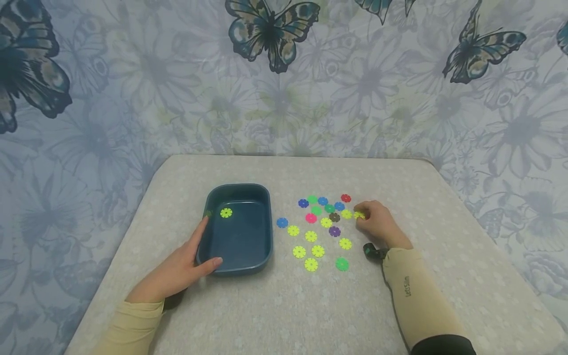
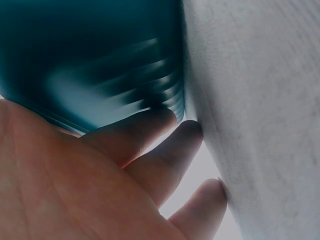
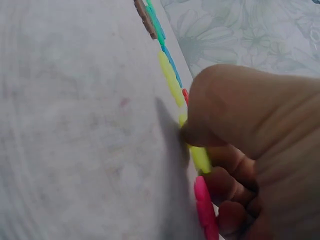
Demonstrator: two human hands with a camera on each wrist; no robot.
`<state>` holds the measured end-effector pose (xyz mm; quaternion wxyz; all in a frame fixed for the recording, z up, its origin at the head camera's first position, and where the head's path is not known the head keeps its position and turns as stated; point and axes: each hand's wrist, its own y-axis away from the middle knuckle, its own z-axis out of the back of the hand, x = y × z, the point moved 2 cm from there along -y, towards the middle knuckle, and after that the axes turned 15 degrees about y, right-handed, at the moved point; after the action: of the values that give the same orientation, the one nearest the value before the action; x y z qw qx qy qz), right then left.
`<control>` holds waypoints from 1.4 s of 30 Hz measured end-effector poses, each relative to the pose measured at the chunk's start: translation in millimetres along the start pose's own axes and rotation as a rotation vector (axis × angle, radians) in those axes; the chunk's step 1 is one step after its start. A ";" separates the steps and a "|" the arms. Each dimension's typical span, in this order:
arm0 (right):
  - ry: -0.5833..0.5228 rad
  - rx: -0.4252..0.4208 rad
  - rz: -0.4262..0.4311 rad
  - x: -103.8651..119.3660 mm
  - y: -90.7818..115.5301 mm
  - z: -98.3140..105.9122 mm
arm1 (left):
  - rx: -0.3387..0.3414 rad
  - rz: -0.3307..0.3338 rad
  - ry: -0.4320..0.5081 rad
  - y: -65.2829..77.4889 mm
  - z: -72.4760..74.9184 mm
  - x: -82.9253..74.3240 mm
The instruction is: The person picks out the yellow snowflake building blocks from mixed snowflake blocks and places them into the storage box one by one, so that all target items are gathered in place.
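A dark blue rectangular tray (image 1: 235, 272) stands left of centre, with one yellow notched disc (image 1: 226, 213) inside. My left hand (image 1: 177, 271) rests on its near left corner, thumb across the rim. In the left wrist view, fairly straight fingers (image 2: 150, 132) touch the tray's outer wall (image 2: 115, 75) beside the tabletop. On the right, my right hand (image 1: 377, 224) pinches a yellow flower-shaped disc (image 1: 359, 215) between thumb and fingers. In the right wrist view, this yellow disc (image 3: 201, 160) shows under the thumb, and a pink disc (image 3: 205, 210) lies close to the curled fingers.
Several loose discs are scattered between tray and right hand, among them a red disc (image 1: 345, 198), a purple disc (image 1: 335, 231), a brown disc (image 1: 335, 217) and a green disc (image 1: 342, 264). A pale patterned cloth (image 1: 275, 315) covers the table, and a butterfly-patterned wall rises behind.
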<state>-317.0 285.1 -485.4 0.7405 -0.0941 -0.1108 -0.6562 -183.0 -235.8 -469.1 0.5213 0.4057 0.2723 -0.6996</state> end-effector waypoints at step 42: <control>-0.048 -0.006 -0.043 -1.0 4.0 0.5 | 0.000 0.022 -0.004 -3.8 -2.8 3.5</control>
<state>-313.2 286.7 -485.1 0.7230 -0.1096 -0.1283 -0.6700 -186.3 -234.2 -473.6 0.5293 0.4074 0.2668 -0.6947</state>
